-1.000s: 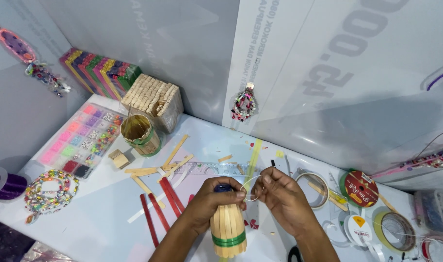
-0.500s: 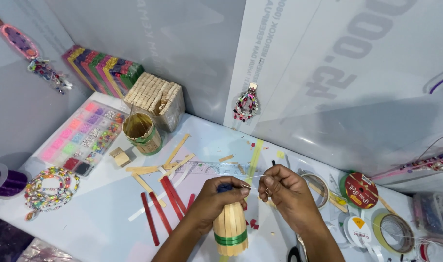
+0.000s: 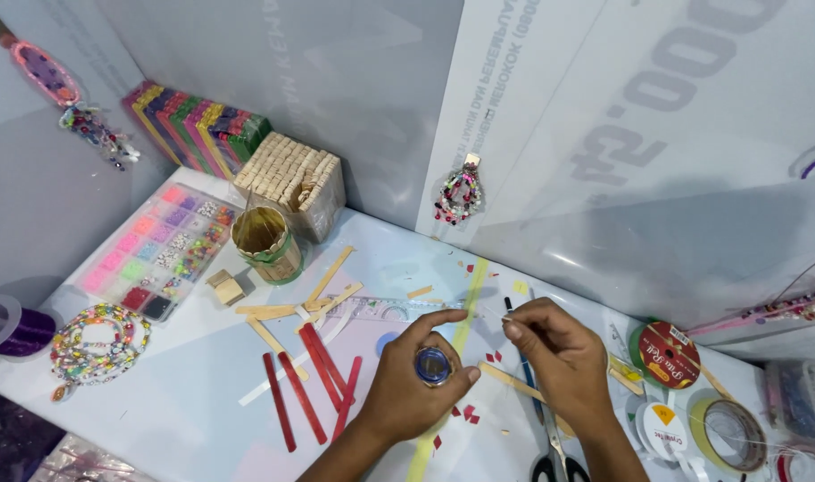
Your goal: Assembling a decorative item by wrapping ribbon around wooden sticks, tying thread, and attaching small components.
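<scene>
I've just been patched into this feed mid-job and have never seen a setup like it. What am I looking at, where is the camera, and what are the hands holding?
There is no machine here: these are a person's two bare hands, filmed by one camera worn on the head and looking down at a white table.

The left hand grips a small spool with a blue centre, seen end on. The right hand pinches its fingertips together just beside it; what it pinches is too fine to make out.

Around the hands lie red craft sticks, plain wooden sticks, a clear ruler and scissors. Further back stand a cup built from sticks, a box of wooden sticks, a tray of coloured beads and a beaded loop. Tape and ribbon rolls sit at the right.
</scene>
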